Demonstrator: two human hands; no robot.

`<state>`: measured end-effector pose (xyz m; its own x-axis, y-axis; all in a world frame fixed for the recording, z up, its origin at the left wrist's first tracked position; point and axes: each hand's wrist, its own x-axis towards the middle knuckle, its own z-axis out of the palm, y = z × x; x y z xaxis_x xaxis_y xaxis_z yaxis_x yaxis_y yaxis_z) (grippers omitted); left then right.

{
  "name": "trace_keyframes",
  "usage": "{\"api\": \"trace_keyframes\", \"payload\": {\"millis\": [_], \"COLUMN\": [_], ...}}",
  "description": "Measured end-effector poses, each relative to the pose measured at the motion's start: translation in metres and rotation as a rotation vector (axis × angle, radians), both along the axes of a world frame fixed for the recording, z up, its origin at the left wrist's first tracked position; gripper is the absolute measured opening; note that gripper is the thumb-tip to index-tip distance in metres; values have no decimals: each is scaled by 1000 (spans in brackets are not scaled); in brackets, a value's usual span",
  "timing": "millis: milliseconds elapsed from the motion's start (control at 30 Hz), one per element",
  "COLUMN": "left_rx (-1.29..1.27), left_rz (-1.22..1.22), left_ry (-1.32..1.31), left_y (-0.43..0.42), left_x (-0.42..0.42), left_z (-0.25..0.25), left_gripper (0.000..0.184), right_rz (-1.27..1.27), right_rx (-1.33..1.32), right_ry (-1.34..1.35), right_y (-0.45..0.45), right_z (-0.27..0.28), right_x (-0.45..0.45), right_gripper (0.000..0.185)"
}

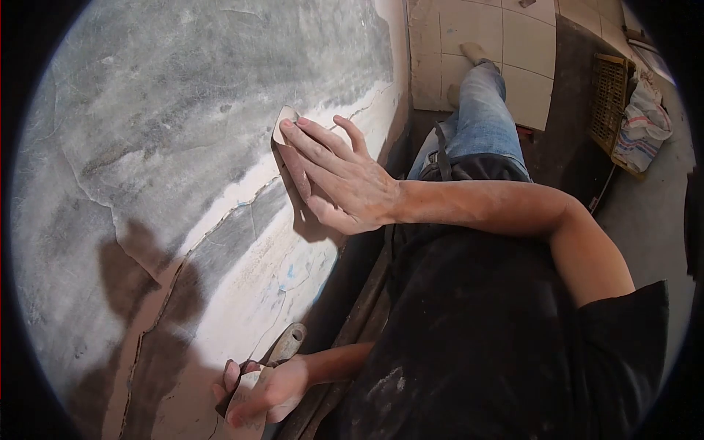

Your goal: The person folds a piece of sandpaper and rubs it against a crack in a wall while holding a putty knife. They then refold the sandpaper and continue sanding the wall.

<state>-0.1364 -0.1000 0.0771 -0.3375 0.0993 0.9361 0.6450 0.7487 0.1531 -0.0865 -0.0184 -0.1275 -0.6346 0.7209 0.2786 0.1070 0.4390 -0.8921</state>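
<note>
My right hand (341,172) is against the wall, fingers pressed over a folded piece of sandpaper (291,165) with a pale back and a brownish side. The sheet rests on a white filled strip beside a crack in the grey, patchy wall (169,110). Lower down, my left hand (282,389) is closed round what looks like a putty knife (291,339); its handle end, with a hanging hole, sticks out above the fingers. A pale folded sheet (248,402) also shows in that hand. The knife's blade is not clearly visible.
The crack (180,268) runs diagonally down the wall through white and pinkish patches. Pale floor tiles (528,66) lie near my feet. A yellow plastic crate (609,103) and a striped white sack (644,125) stand to the right. Dark bars (359,301) run between my body and the wall.
</note>
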Motion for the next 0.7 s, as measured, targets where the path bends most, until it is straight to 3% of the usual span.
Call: {"api": "trace_keyframes", "payload": {"millis": [67,100,200,300,433,533,667,700], "left_rx": [11,6,-7,-26,-42,-26,-56,-63], "left_rz": [-13,-23,-36,-31,-40,-57,-90,-91], "left_ry": [-2,2,9,25,28,24,59,60], "left_y": [3,2,-1,-1,-5,-2,-6,-8], "left_x": [1,0,-3,-3,-4,-6,-8,-8], "left_z": [-1,-1,0,-1,0,0,1,2], "left_gripper": [58,58,59,59,58,57,56,56], "right_rz": [32,76,5,-1,-135,-16,-50,-24], "right_rx": [-94,-78,-129,-340,-224,-324,-724,-634], "right_ry": [69,2,-47,35,0,114,117,6], "right_y": [-4,-5,-8,1,-1,-18,19,15], "right_z": [-1,2,12,15,28,42,53,56], "right_x": [2,3,-9,-9,-23,-8,-12,-22], "right_gripper": [85,101,101,90,68,65,70,79]}}
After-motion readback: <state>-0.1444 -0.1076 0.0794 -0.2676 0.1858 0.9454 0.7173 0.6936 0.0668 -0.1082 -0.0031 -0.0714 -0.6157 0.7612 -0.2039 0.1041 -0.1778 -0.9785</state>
